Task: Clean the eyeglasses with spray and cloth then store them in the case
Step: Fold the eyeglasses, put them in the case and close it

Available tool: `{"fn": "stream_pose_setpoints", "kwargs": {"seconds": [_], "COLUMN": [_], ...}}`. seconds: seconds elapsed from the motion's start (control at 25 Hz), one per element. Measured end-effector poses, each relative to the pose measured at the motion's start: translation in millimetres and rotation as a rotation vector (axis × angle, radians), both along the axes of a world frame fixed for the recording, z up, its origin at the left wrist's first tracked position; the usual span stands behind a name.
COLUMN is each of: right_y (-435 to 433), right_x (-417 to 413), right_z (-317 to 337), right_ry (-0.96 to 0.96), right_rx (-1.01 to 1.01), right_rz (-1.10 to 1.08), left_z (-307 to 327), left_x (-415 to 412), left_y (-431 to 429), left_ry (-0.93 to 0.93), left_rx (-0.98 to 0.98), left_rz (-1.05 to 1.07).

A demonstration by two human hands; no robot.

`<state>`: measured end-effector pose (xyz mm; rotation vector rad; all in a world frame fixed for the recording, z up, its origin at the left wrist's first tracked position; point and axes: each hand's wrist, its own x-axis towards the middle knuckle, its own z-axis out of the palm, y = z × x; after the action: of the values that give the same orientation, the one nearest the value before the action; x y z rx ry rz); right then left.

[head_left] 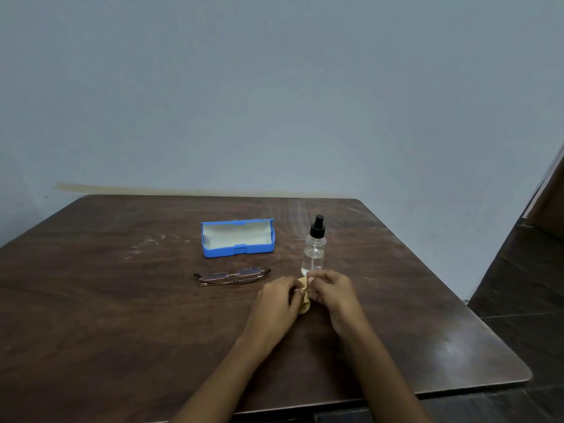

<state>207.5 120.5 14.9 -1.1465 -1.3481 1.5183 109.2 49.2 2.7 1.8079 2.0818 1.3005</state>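
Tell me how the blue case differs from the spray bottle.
The case is blue and opaque; the spray bottle is clear with a black top. The case lies flat; the bottle stands upright. The case is open; the bottle's top is on. Both rest on the table.

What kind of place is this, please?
Probably a plain room in a home or office: a worn dark wooden table stands close to a bare blue-grey wall, with dark floor tiles to its right.

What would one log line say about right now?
left hand and right hand: hold yellow cloth | eyeglasses: folded, on table, untouched | spray bottle: upright behind hands | case: open, empty
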Motion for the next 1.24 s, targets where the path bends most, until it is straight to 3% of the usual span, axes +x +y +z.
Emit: {"fn": "stream_pose_setpoints", "kwargs": {"seconds": [0.24,0.44,0.6,0.96,1.24], "right_y": [-8.6,-14.2,-8.1,19.5,46.3], "right_x": [-7.7,-13.7,-28.4,-79.2,-114.0], "right_z": [11.1,24.1,28.7,29.8,24.8], "right_ry": [0.010,0.114,0.058,-0.051,0.041], "right_rx": [0.078,0.152,0.233,0.262,0.137], "right_rz": [0.034,0.236,0.271,0.057,0.027], "left_z": [6.1,18.2,26.1,28.6,24.9], "left_x": [-10.4,-33.3,-59.1,-121.1,-162.7], "left_y": [-0.7,-1.6,-3.6,-0.2,17.8], "left_ry": [-0.314,-0.734,-0.904,-0.950,-0.997], "left_rx": [0.075,0.082,0.106,0.165,0.187], "left_rz": [-0.024,0.012,0.055,0.188,0.272]}}
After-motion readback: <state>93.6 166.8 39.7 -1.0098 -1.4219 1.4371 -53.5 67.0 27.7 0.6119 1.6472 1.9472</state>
